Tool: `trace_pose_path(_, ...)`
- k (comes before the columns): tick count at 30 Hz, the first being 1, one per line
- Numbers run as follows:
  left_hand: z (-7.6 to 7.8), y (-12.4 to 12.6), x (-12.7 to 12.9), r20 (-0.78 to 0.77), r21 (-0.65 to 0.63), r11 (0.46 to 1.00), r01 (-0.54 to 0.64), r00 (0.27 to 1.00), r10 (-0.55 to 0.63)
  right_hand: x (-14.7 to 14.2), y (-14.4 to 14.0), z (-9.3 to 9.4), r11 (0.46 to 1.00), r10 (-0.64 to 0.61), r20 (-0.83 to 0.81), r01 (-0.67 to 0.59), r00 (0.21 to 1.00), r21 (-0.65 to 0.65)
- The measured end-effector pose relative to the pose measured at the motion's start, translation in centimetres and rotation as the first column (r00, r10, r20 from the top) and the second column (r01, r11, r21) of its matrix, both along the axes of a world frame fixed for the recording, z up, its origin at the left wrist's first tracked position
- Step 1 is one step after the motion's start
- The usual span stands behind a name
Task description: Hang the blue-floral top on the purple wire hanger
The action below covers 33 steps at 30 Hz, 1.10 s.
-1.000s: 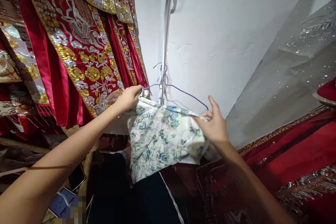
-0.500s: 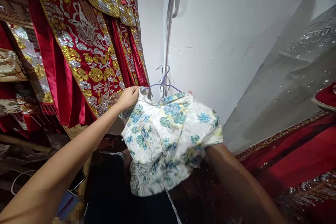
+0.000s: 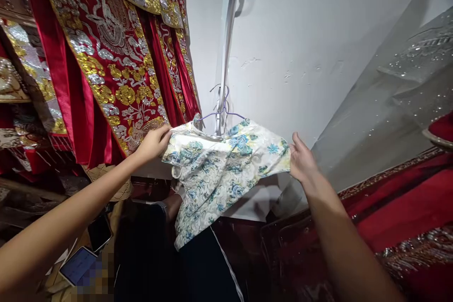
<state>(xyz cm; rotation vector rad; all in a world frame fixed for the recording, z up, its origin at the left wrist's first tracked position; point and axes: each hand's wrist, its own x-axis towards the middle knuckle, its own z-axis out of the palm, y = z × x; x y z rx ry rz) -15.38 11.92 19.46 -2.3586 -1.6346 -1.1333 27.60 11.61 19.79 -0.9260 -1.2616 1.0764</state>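
A white short-sleeved blouse (image 3: pixel 219 165) with blue, green and yellow flowers hangs in front of me on a thin purple wire hanger (image 3: pixel 223 109). The hanger's hook is up by a pale metal pole against the wall. My left hand (image 3: pixel 154 142) pinches the sleeve on the left, near the shoulder. At the opposite side, my right hand (image 3: pixel 302 158) grips the other sleeve's edge, thumb pointing up. Between the two hands the top of the garment is stretched sideways, and its lower hem slants down to the left.
Red costumes with gold and silver embroidery (image 3: pixel 116 56) hang at the left. Behind the blouse stands a white wall (image 3: pixel 290 33). Red fabric with beaded fringe (image 3: pixel 414 226) lies at the right. A phone (image 3: pixel 78 265) with a lit screen rests at the lower left.
My right hand has come out from inside the sleeve and now holds its edge outside. My left hand has shifted left and down from the collar to the sleeve. The blouse is pulled wider.
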Motion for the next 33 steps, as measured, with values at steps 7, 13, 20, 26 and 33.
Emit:
trace_pose_path(7,3.2,2.5,1.0,0.300,0.155,0.982,-0.111,0.952,0.060,-0.1,-1.2,3.2,0.994,-0.081,-0.115,0.088,0.990,0.058)
trace_pose_path(13,6.3,-0.5,3.6,-0.002,0.289,0.957,-0.006,1.000,0.007,-0.7,-5.9,1.7,0.928,-0.287,-0.185,0.321,0.940,0.189)
trace_pose_path(20,4.6,-3.3,8.2,-0.157,0.098,0.978,0.182,0.974,-0.166,-7.4,-15.9,-0.1,0.658,0.299,0.611,-0.622,0.733,0.424)
trace_pose_path(26,5.2,-5.3,8.2,-0.104,-0.013,0.965,0.260,0.960,-0.260,-9.7,-13.2,-0.8,0.556,0.213,0.642,-0.631,0.737,0.541)
trace_pose_path(33,5.6,-7.2,9.5,0.320,-0.189,0.844,0.502,0.844,-0.431,-9.6,-4.7,-4.1,0.746,-0.419,0.727,-0.250,0.544,0.617)
